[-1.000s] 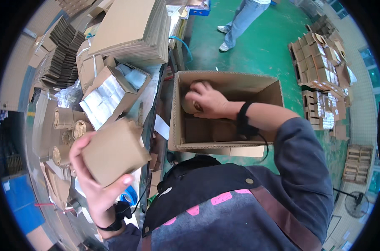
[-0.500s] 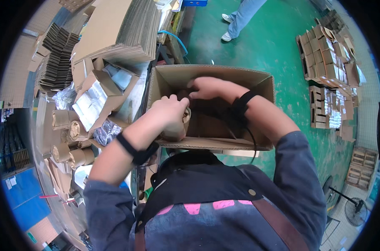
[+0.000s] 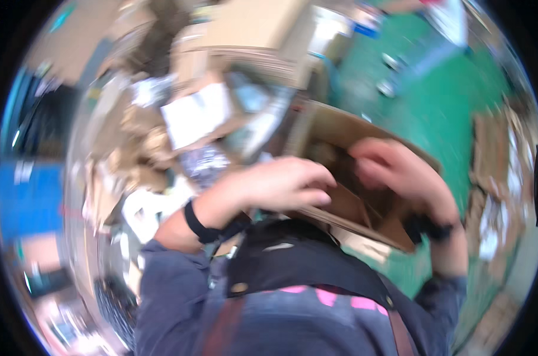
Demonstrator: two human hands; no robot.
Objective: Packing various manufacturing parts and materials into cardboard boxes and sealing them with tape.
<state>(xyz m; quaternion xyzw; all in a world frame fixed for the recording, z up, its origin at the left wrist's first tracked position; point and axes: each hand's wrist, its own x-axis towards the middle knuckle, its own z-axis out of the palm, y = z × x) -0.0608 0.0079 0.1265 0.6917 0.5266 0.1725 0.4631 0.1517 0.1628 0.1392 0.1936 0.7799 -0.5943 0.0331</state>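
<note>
Half a second on, the view swung and blurred, and my left hand [image 3: 281, 184] had slid to the near rim of the open cardboard box [image 3: 364, 202] with fingers curled, my right hand [image 3: 393, 172] stayed inside it, grip on anything not discernible through blur.

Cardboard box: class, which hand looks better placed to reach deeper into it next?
Probably the right hand: it is already inside the box, while the left hand rests at the near rim. Blur hides what either holds.
</note>
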